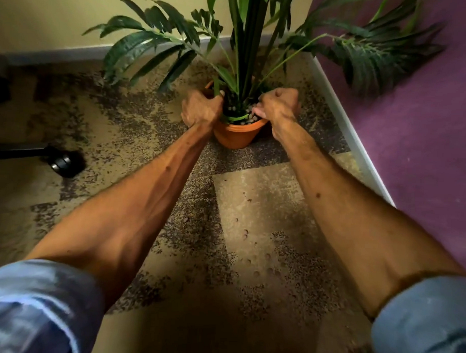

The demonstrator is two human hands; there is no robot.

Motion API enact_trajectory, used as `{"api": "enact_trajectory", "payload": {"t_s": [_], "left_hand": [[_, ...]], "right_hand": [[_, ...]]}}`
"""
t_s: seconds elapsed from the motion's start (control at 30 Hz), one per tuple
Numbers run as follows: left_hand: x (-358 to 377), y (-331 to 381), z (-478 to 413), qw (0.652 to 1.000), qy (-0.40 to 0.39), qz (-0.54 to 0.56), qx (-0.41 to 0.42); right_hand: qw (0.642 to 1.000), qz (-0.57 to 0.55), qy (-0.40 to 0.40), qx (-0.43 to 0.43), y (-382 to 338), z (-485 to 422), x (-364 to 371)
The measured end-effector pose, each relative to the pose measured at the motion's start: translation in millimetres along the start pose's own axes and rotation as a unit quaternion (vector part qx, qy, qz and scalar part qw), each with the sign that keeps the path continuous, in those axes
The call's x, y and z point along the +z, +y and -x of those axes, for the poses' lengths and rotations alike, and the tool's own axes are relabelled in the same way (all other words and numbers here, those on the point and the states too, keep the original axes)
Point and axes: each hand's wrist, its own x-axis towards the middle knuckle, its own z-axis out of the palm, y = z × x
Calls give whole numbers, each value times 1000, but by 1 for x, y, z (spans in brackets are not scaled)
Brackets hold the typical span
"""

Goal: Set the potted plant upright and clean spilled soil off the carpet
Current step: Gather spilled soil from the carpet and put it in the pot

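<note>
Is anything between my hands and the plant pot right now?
Nothing visible. The left hand and right hand are already at the rim of the terracotta pot, one on each side, with only the plant stems rising between them.

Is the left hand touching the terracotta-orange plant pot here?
Touching. The head view shows the left hand wrapped over the rim of the terracotta-orange plant pot, with no gap visible.

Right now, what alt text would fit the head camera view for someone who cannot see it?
Two bare hands, left hand and right hand, grip the rim of an upright terracotta pot holding a leafy green plant. It stands on patterned carpet in a corner; small pellets lie scattered nearer the camera.
</note>
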Motion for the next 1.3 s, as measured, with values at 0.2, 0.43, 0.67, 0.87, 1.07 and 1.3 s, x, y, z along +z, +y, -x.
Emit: {"api": "enact_trajectory", "payload": {"t_s": [0.2,0.43,0.67,0.87,1.07,1.3], "left_hand": [[-3,0,4,998,44,39,24],[-7,-4,16,997,42,-35,48],[-13,-10,34,993,107,-1,49],[4,-68,123,980,137,-3,141],[18,-153,207,950,-59,-206,226],[16,-201,238,857,-238,-379,255]], "right_hand": [[999,-19,-26,-9,-3,5,-11],[1000,-4,-23,-10,-3,21,-38],[1000,12,12,2,20,43,-68],[978,202,34,-33,124,124,-91],[918,372,-65,-124,197,201,-126],[760,528,-284,-252,216,219,-135]]}}
